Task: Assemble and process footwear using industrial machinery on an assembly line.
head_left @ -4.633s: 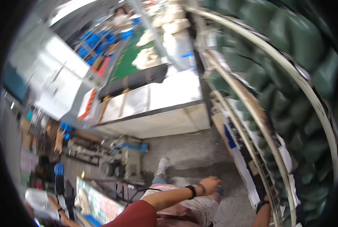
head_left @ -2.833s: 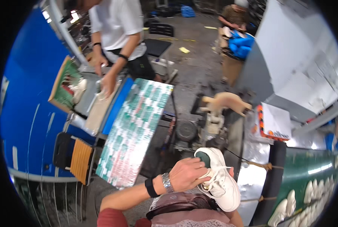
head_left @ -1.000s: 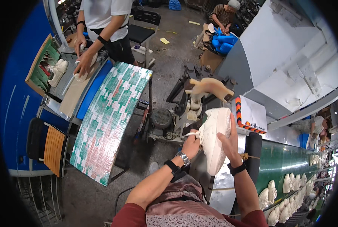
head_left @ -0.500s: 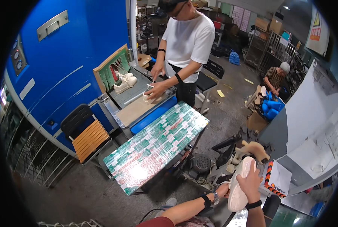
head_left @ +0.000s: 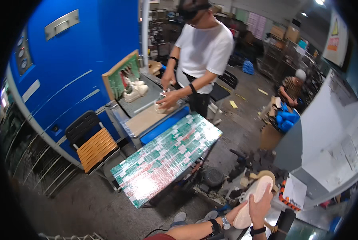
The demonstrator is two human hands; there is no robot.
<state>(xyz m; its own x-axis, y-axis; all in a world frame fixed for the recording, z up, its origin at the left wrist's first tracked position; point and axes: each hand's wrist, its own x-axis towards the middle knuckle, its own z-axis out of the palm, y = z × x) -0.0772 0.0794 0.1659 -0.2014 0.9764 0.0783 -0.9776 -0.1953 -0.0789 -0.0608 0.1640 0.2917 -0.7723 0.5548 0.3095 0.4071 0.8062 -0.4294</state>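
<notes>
A cream shoe with a pale sole is held at the lower right, sole facing up toward me. My left hand grips its side, with a watch and a black band on the wrist. Around the other side and across the sole, my right hand is closed on the same shoe, a black band at its wrist. The shoe's upper is mostly hidden. Just beyond its far end is a tan curved part of a machine.
A table with a shiny green-and-white patterned top stands to my left. Behind it a person in white works on a shoe at a bench. A slatted chair, a motor, a white box and a blue cabinet surround this.
The view has shifted slightly. My hands and the shoe are a little lower, and the left hand now shows more clearly at the shoe's side. Both hands keep hold of it.
</notes>
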